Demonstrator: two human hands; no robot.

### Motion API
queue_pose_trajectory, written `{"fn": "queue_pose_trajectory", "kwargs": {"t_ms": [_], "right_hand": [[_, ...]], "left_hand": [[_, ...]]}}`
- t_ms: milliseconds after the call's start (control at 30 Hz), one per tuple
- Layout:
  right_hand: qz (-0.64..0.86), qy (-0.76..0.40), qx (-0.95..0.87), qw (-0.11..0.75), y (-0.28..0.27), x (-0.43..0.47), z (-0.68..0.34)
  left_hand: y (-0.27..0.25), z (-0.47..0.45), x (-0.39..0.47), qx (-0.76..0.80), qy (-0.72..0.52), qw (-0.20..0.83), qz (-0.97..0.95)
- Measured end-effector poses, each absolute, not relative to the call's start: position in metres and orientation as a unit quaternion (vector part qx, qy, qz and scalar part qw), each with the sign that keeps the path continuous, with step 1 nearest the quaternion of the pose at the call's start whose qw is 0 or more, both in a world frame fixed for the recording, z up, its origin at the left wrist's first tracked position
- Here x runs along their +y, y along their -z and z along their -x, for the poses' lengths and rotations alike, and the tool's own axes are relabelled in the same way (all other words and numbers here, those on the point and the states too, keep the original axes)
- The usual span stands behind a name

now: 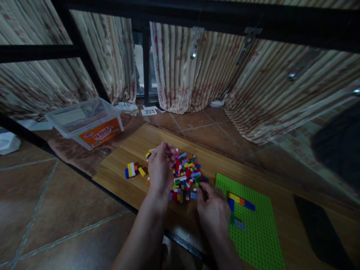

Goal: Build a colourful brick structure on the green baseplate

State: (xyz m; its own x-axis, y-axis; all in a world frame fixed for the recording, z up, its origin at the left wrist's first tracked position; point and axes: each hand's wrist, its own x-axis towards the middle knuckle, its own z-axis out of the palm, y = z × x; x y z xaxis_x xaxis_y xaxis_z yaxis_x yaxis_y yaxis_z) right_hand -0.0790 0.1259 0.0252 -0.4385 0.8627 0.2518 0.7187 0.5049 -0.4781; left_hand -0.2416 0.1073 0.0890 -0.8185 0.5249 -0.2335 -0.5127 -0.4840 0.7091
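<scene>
A heap of small coloured toy bricks (pixel 189 173) lies on the wooden table (pixel 123 157). My left hand (pixel 161 165) is over the heap's left side with its fingers curled; anything inside them is hidden. At the heap's right front edge, my right hand (pixel 213 202) has thumb and forefinger pinched together close to green bricks. Whether a brick sits in that pinch is too small to tell. Right of this hand is a green studded baseplate (pixel 255 232), bearing a row of yellow, orange and blue bricks (pixel 241 201) and a grey brick (pixel 239 224).
Left of the heap lie a small cluster of joined bricks (pixel 131 170) and a yellow brick (pixel 142 171). A clear plastic tub (pixel 87 122) with an orange label stands beyond the table's left end. A dark flat object (pixel 320 228) rests at the right. Striped curtains (pixel 194 71) hang behind.
</scene>
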Motion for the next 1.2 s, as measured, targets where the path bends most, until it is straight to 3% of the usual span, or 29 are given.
{"fn": "queue_pose_trajectory", "kwargs": {"t_ms": [667,1033,1200], "right_hand": [[0.454,-0.098,-0.849,0.254,-0.022,0.145,0.079],[0.458,-0.158,-0.817,0.314,-0.024,0.152,0.079],[0.452,-0.146,-0.828,0.297,-0.026,0.152,0.08]], "left_hand": [[-0.09,0.237,0.112,0.383,-0.844,0.374,0.012],[-0.089,0.227,0.123,0.406,-0.823,0.396,-0.02],[-0.088,0.219,0.129,0.421,-0.812,0.402,-0.037]]}}
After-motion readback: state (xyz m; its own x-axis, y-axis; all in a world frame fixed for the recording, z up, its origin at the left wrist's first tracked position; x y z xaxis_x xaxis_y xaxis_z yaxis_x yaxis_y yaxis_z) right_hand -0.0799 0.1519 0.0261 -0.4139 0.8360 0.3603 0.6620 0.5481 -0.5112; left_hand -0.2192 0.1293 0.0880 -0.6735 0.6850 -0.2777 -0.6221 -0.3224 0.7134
